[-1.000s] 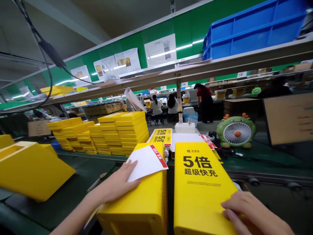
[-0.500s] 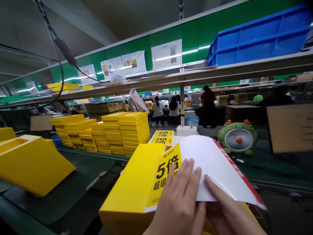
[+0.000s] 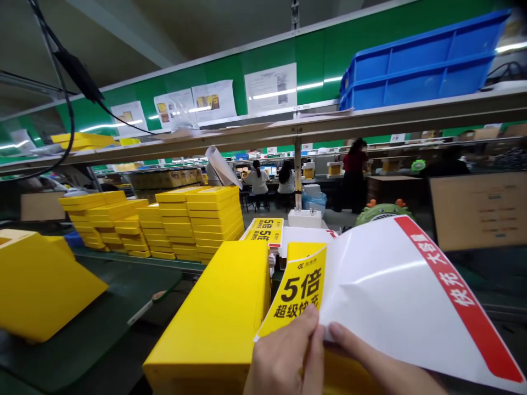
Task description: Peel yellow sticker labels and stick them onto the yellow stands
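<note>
My left hand (image 3: pixel 288 359) pinches the lower edge of a yellow printed sticker (image 3: pixel 295 296) with black characters. My right hand (image 3: pixel 366 362) holds the white backing sheet (image 3: pixel 395 291), which has a red strip along its edge and curls up and away from the sticker. Both hands meet at the bottom centre of the view, over a yellow box (image 3: pixel 218 312) and a second yellow box (image 3: pixel 307 250) that is mostly hidden behind the sheet.
Stacks of yellow trays (image 3: pixel 197 222) stand at the left rear, a yellow housing (image 3: pixel 37 285) lies far left on the green belt (image 3: pixel 102 323). A sticker pile (image 3: pixel 263 230), a green fan (image 3: pixel 381 210), a blue bin (image 3: pixel 420 60) overhead. People work beyond.
The white backing has peeled further up and to the right, showing more of the yellow sticker. My hands have dropped lower in view and now pinch at the sheet's bottom edge.
</note>
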`<state>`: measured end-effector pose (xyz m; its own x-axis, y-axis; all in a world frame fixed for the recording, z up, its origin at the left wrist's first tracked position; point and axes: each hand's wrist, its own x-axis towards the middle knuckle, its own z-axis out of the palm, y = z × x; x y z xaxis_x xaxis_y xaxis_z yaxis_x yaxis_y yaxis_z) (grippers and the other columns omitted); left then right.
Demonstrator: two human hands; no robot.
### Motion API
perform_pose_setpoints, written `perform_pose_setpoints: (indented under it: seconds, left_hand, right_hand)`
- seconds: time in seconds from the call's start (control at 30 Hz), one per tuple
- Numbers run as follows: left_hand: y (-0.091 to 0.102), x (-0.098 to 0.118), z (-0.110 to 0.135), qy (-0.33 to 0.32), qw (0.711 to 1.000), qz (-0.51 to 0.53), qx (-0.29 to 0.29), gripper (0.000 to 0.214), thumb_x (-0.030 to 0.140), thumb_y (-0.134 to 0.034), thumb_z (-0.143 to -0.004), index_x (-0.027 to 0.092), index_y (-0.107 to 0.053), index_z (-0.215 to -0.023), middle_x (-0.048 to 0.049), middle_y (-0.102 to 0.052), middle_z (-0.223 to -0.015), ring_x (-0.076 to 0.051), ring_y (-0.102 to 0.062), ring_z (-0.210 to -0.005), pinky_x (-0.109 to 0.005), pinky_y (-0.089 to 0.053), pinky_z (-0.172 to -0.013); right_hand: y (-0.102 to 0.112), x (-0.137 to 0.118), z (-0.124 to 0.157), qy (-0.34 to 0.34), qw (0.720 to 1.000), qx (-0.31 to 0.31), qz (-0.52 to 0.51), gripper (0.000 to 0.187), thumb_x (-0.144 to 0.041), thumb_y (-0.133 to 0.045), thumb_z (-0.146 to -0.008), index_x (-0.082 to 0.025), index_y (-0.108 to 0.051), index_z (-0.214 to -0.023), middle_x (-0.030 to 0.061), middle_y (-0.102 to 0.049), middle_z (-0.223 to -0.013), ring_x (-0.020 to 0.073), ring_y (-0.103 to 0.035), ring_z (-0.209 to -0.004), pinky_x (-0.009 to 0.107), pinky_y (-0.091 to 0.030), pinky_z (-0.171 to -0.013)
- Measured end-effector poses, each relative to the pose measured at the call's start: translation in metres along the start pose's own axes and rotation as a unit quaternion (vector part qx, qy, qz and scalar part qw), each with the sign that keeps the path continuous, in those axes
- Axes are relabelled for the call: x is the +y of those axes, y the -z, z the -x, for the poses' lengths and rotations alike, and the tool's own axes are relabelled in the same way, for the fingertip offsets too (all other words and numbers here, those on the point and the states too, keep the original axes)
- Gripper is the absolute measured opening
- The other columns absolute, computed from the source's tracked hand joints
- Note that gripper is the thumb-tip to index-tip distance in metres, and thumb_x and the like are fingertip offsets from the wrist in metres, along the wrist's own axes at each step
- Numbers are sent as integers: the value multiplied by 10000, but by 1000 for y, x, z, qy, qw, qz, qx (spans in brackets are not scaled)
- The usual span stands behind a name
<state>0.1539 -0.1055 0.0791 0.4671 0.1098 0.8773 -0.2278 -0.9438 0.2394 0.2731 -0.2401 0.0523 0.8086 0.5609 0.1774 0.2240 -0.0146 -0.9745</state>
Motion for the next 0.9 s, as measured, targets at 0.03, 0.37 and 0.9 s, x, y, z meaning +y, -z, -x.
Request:
perform_pose_setpoints:
  seconds: [0.03,0.37,0.9]
  left_hand:
    - [3,-1,-2,30,999,15,-16,214,82,-537,-847,160,-594,-1038,-26,-690,-929,-120,-665,-768,-129,-539,-741]
    - [11,-4,-10,259,930,257,-53,207,243,-645,-789,205,-690,-988,-17,-699,-875,-164,-671,-726,-214,-585,-704]
    - [7,-4,-7,71,994,79,32,210,45,-596,-797,137,-665,-973,-25,-696,-936,-115,-660,-815,-120,-506,-814]
  right_hand:
    - [4,3,-2,-13,999,12,49,422,-528,-713,-672,-228,-712,-968,74,-640,-1107,264,-586,-1044,269,-540,-778]
    - [1,-33,-13,91,981,-90,146,400,-606,-571,-755,-279,-726,-926,51,-679,-1024,292,-630,-982,356,-561,-830]
    - [-19,-65,1,-61,988,56,134,820,-749,-651,-494,-261,-575,-1148,112,-454,-1343,403,-333,-1270,589,-142,-1110]
